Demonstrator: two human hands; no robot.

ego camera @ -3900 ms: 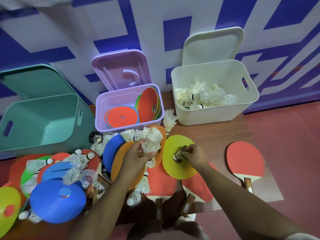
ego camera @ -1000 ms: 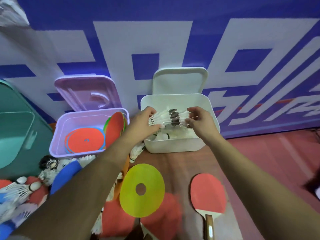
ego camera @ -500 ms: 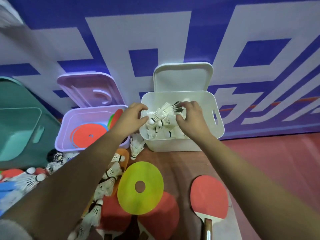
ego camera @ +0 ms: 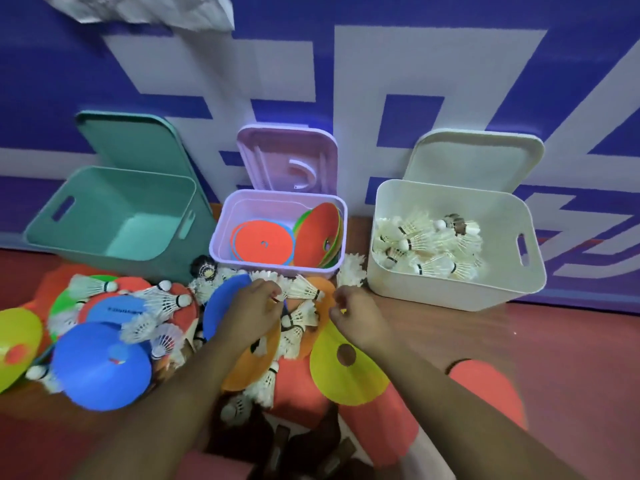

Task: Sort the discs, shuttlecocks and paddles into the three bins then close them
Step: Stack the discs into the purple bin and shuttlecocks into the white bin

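Head view: three open bins stood in a row against the blue-and-white wall point(ego camera: 381, 46), each lid propped up behind it. The green bin point(ego camera: 104, 183) was on the left. The purple bin point(ego camera: 284, 195) in the middle held flat discs point(ego camera: 263, 242), mostly orange. The white bin point(ego camera: 450, 289) on the right held a heap of shuttlecocks point(ego camera: 422, 244). In front of the bins, more discs, shuttlecocks and red paddles lay mixed on the floor point(ego camera: 571, 341). The left hand point(ego camera: 254, 310) reached into this pile, fingers curled down onto the feathers of a loose shuttlecock point(ego camera: 306, 291); a grip could not be told. The right hand point(ego camera: 356, 318) was just beside it above a yellow disc point(ego camera: 349, 379), fingers curled in, nothing visible in them. A blue disc point(ego camera: 100, 370) lay at the near left, and a paddle point(ego camera: 491, 386) showed past the right forearm.
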